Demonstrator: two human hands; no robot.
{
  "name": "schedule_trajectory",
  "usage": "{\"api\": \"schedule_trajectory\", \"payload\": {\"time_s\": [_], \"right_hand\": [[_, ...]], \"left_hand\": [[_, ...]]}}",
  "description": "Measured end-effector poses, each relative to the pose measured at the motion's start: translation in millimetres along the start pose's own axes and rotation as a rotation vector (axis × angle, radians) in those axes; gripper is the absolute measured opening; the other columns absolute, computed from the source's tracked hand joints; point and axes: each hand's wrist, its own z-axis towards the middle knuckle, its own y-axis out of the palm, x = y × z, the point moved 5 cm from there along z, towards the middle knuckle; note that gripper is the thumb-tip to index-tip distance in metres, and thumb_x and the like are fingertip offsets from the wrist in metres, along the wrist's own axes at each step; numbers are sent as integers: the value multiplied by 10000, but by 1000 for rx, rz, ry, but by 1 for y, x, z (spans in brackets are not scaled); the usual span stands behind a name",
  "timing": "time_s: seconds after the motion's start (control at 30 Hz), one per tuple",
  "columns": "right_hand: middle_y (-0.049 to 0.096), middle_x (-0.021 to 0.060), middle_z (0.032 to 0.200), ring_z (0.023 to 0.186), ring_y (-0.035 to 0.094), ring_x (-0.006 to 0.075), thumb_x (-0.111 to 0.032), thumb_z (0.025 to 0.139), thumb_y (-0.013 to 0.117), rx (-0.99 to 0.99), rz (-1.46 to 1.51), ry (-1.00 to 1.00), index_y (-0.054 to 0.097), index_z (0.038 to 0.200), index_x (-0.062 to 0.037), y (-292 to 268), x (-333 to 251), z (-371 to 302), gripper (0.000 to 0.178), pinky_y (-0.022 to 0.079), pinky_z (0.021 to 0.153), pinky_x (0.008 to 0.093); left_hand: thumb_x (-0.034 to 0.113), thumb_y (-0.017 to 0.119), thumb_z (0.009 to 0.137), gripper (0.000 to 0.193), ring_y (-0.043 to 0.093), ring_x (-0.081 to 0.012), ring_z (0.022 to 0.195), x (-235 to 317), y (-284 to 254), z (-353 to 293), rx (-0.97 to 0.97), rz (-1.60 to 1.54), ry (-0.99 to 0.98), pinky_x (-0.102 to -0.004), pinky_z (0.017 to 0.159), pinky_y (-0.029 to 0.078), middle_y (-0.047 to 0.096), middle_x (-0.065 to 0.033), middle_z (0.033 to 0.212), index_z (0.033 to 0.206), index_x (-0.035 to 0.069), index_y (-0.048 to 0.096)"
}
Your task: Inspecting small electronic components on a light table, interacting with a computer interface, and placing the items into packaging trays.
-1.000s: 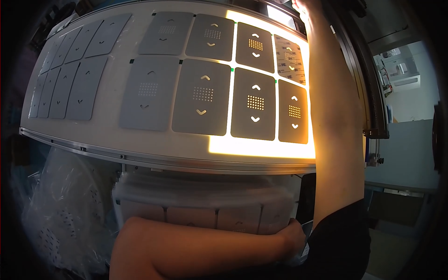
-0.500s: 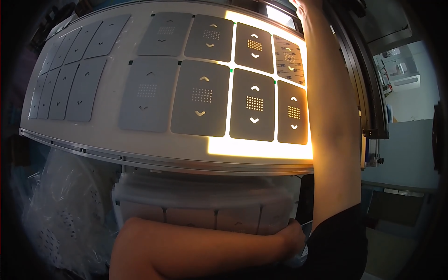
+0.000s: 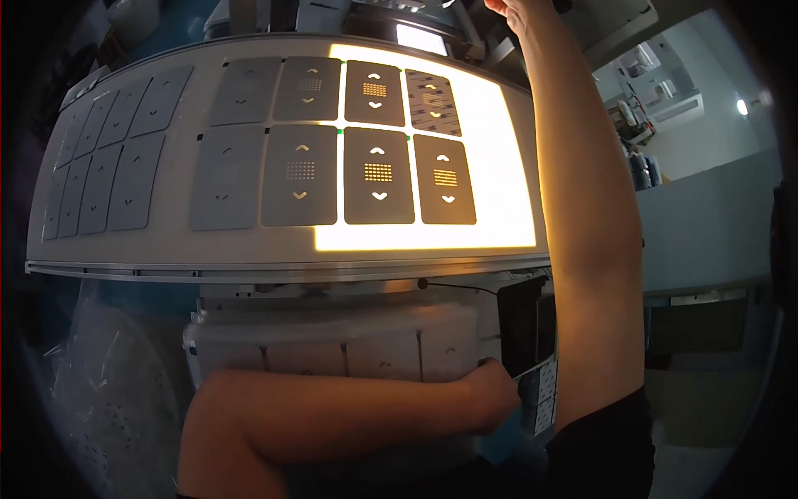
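A long white table (image 3: 233,249) carries two rows of dark rectangular panels (image 3: 378,170) with chevron cutouts; several have a grid of small holes. A glowing white rectangle (image 3: 503,179) lights the panels on the right. One panel (image 3: 431,116) at the back right is patterned with markings. My right hand (image 3: 509,13) reaches past the far right edge; the picture's upper edge cuts it off, and whatever it touches is out of sight. Below the table my left hand (image 3: 496,396) is curled beside the right end of a plastic-covered stack of panels (image 3: 386,337). Its fingertips are hidden.
Paler panels (image 3: 129,183) lie in two rows on the table's left part. Crumpled clear plastic (image 3: 112,399) hangs at the lower left. A black flat object (image 3: 522,324) and patterned strips (image 3: 544,392) are near my left hand. Beyond the far edge glows a bright screen (image 3: 420,39).
The view has shifted, so the table and panels appear farther left and more of the glowing area shows beside my right arm. Both hands keep about the same posture.
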Motion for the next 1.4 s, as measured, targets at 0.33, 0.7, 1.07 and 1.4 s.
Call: {"api": "schedule_trajectory", "payload": {"time_s": [0.33, 0.7, 1.07, 1.4], "right_hand": [[714, 62, 937, 780, 616, 130, -188, 1077, 742, -419, 250, 99, 727, 1038, -17, -139, -132, -243, 176, 492, 657, 276], [607, 96, 1104, 895, 535, 131, -203, 1141, 510, -20, 1496, 556, 489, 1460, 106, -250, -39, -602, 445, 486, 588, 251], [624, 16, 866, 614, 534, 100, -266, 1170, 510, -211, 649, 773, 624, 1476, 123, -226, -11, -673, 507, 432, 506, 240], [616, -52, 794, 663, 515, 29, -80, 1103, 674, 313, 107, 207, 748, 1134, -8, -262, -40, -631, 108, 399, 602, 211]], "left_hand": [[194, 707, 1092, 282, 785, -273, 922, -33, -37, -5, 603, -948, -141, -416, 834, 641, 785, -190, 1037, 1305, 11, 674], [-34, 825, 912, 586, 659, -242, 1374, -44, -99, -32, 1026, -948, 154, -402, 1124, 557, 606, -91, 1570, 1448, 119, 646], [157, 674, 1064, 303, 751, -161, 981, -47, -49, -25, 767, -1494, -185, -355, 850, 611, 764, -77, 1128, 1334, 21, 679], [154, 632, 1072, 316, 782, -210, 923, -46, -37, -21, 577, -1534, -213, -364, 709, 662, 778, -125, 1123, 1331, -15, 693]]}}
